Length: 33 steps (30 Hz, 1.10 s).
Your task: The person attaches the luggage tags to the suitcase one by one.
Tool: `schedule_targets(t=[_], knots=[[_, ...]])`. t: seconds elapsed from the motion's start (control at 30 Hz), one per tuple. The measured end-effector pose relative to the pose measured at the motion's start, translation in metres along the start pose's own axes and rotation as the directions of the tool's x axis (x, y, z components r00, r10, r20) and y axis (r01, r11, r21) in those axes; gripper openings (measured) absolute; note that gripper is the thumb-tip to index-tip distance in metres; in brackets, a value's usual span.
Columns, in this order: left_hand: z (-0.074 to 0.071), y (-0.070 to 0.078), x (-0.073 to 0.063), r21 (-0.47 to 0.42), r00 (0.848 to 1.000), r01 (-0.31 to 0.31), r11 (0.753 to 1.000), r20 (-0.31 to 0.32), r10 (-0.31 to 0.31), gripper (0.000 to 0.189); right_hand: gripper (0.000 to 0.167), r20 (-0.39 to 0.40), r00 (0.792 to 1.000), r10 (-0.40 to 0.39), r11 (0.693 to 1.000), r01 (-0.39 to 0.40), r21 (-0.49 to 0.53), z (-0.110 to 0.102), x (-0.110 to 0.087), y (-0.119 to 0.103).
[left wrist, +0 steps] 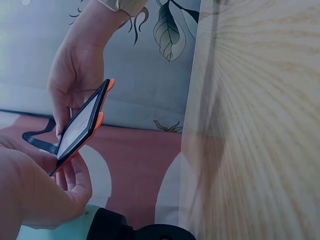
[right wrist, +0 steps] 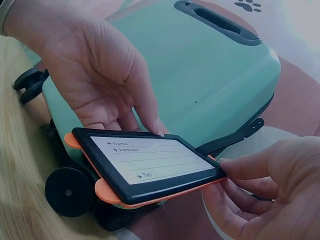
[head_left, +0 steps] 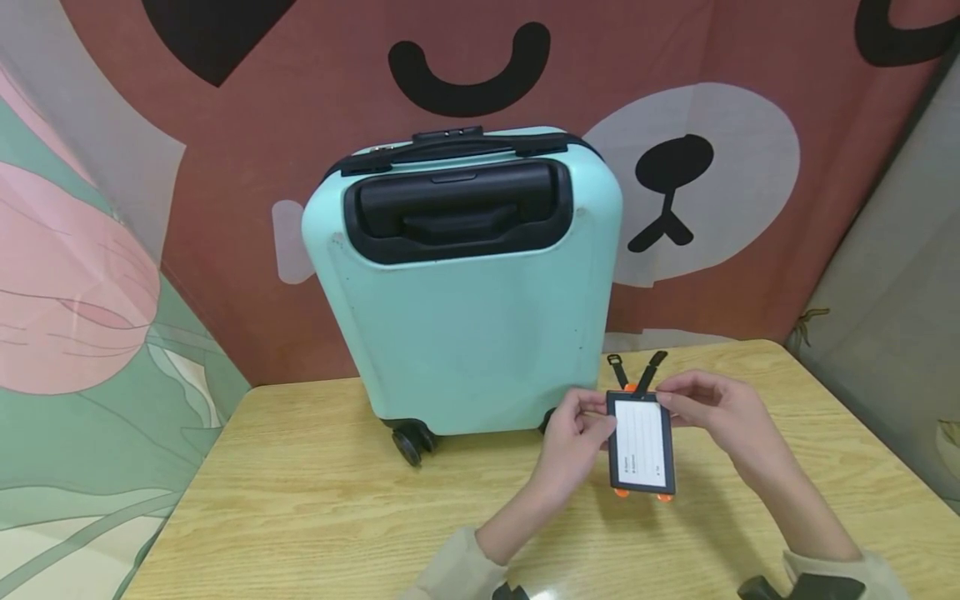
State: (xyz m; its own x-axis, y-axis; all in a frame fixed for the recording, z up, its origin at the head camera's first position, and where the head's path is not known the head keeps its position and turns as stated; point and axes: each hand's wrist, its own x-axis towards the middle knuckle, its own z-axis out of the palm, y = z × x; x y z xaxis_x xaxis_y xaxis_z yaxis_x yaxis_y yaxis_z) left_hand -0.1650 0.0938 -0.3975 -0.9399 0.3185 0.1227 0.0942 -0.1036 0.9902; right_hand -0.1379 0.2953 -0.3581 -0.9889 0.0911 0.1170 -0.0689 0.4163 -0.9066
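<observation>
Left hand [head_left: 573, 437], right hand [head_left: 716, 408] pinch tag [head_left: 670, 467] above table [head_left: 300, 500] — strap [head_left: 648, 373] ends apart, lined card [head_left: 641, 442] showing — near upright mint suitcase [head_left: 465, 342].

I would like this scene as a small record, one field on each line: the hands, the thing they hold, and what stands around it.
Left hand: pinches the tag at its left edge, seen from the head
Right hand: pinches the tag near its upper right corner
Tag: black frame, orange parts behind
Card: white; printed Name, Address, Tel
Strap: black, unfastened, its two ends apart
Suitcase: mint green, upright on the table
Backdrop: cartoon print
</observation>
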Motion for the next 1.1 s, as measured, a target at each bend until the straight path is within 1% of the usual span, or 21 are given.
schedule_targets(t=[0.33,0.6,0.8,1.0,1.1], knots=[[-0.003,0.007,-0.001,0.039,0.999,-0.040,0.998,0.011,0.039,0.025,0.030,-0.010,1.000,-0.007,1.000,0.007,0.002,-0.001,-0.003,-0.006],[-0.003,0.011,-0.002,0.049,0.998,-0.066,0.997,0.013,0.065,0.025,0.031,-0.023,1.000,-0.007,1.000,0.007,-0.013,-0.001,-0.005,-0.010],[-0.004,0.013,-0.003,0.057,0.997,-0.073,0.996,0.017,0.072,0.024,0.031,-0.032,0.999,-0.020,1.000,0.020,-0.021,-0.001,-0.006,-0.011],[-0.006,0.015,-0.003,0.036,0.997,-0.075,0.997,0.028,0.074,0.023,0.032,-0.039,0.999,-0.023,1.000,0.022,-0.011,-0.001,-0.008,-0.012],[-0.007,0.017,-0.004,0.027,0.996,-0.083,0.996,0.023,0.082,0.023,0.033,-0.034,0.999,-0.023,1.000,0.024,0.009,0.000,-0.009,-0.013]])
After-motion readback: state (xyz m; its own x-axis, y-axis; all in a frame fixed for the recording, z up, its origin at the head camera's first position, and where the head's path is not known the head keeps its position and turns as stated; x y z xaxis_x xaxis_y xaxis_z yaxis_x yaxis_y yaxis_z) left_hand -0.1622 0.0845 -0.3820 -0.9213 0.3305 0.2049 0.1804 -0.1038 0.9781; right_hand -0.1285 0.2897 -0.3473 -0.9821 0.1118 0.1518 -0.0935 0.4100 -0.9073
